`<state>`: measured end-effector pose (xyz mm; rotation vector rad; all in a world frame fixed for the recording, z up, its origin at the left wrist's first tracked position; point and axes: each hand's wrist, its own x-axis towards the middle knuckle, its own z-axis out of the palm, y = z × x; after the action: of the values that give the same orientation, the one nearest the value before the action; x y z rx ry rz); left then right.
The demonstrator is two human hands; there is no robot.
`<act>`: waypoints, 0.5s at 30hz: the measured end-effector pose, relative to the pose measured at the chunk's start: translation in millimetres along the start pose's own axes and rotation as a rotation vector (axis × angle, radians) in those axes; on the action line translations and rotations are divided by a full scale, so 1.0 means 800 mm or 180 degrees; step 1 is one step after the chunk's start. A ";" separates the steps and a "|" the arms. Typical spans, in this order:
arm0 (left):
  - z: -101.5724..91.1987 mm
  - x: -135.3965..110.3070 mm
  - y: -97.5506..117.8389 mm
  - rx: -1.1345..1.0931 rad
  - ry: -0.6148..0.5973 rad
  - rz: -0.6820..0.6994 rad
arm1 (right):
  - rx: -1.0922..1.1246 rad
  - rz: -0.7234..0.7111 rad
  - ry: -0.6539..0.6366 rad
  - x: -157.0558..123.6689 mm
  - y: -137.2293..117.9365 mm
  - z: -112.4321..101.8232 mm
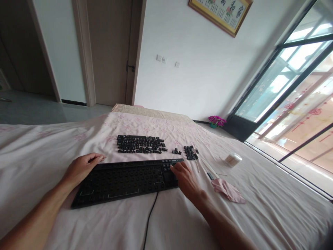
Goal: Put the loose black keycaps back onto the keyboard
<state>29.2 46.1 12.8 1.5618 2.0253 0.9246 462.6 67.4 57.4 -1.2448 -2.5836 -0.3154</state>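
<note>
A black keyboard (122, 178), with most of its keycaps off, lies on the bedspread in front of me. My left hand (82, 167) is at its far left corner, fingers together and thumb against them; whatever they may hold is hidden. On the keyboard's right part, my right hand (184, 175) bends its fingers down beside the few keycaps (166, 167) still seated there. Its fingertips are pressed close, and I cannot make out what is between them. Behind the keyboard, loose black keycaps (140, 143) lie in rows, with a smaller group of keycaps (190, 152) to the right.
A black cable (151, 211) runs from the keyboard towards me. To the right lie a pink cloth (228, 191), a small dark piece (210, 176), thin sticks and a clear tub of cotton swabs (233, 159). The floral bedspread (262, 215) is wrinkled.
</note>
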 end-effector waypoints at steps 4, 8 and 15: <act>-0.002 -0.002 0.003 0.0077 -0.0015 -0.0035 | 0.0234 0.0191 0.0134 -0.004 0.013 0.008; -0.002 -0.002 0.004 0.0106 -0.0038 -0.0037 | 0.0361 0.0273 0.0187 0.001 0.016 0.007; 0.000 -0.002 0.002 0.0104 -0.0014 -0.0050 | 0.0247 0.0095 0.0240 0.006 0.016 0.006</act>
<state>30.6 44.6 14.2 1.5614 2.0565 0.8858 469.1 80.1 55.0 -1.2196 -2.4868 -0.2489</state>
